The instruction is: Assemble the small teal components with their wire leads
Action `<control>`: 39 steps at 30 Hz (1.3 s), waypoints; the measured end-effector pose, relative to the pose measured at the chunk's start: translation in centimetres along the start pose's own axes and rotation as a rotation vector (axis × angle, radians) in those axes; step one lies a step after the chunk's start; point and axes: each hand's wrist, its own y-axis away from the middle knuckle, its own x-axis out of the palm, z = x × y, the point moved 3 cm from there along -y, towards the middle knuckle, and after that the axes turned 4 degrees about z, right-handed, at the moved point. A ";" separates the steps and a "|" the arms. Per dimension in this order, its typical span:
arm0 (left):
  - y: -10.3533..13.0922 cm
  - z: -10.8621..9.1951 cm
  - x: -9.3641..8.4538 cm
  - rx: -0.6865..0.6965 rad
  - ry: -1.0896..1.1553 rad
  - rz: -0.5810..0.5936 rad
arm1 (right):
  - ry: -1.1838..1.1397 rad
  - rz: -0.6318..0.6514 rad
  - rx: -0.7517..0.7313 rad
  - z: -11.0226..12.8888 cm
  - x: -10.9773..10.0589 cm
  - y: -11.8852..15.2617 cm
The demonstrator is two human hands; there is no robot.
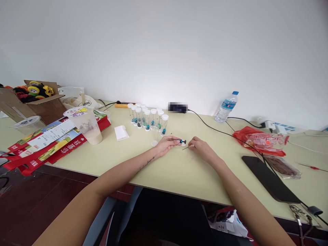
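Head view: counter (pixel 166 177) front edge runs below both arms, bare stretch between them and more bare room to the right of the right grip (pixel 201 148); white wall (pixel 128 51) bounds the back edge, clear tubes (pixel 147 119) crowd the far side of the left grip (pixel 165 146). Left forearm (pixel 123 167) and right forearm (pixel 241 191) reach in over the front edge, angled toward each other. Left grip low, looks partly palm up, fingertips closed on a small blue-and-black part (pixel 182 141) around mid-counter. Right grip back-of-hand up, fingers curled, pinching a thin metal rod (pixel 185 148); rod tip near the part, contact can't be told. Counts: one part, one rod, roughly ten white-capped tubes (overlapping, exact number unclear), one white packet (pixel 121 133), one lidded drink cup (pixel 88 128), one water bottle (pixel 226 110), one black slab (pixel 269 177)
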 end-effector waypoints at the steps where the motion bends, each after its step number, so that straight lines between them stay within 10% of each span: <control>1: 0.0 0.0 0.0 0.004 -0.001 0.002 | 0.043 0.024 -0.011 0.2 0.0 0.1; 9: 0.0 0.0 0.1 0.004 0.009 -0.010 | 0.298 0.134 -0.128 0.7 -0.5 0.7; 15: -0.1 0.0 -0.1 0.018 -0.003 -0.004 | -0.053 -0.059 0.029 -0.5 -4.2 -0.5; 19: -0.1 0.1 -0.1 0.024 -0.024 0.007 | -0.444 -0.401 -0.063 3.6 -6.3 -3.1; 26: -0.3 0.3 -0.2 0.075 -0.003 0.001 | -0.611 -0.432 -0.269 12.5 -4.2 -7.9; 39: 1.3 -1.6 1.9 0.105 -0.080 -0.090 | -0.376 -0.285 -0.276 14.3 -2.5 -7.8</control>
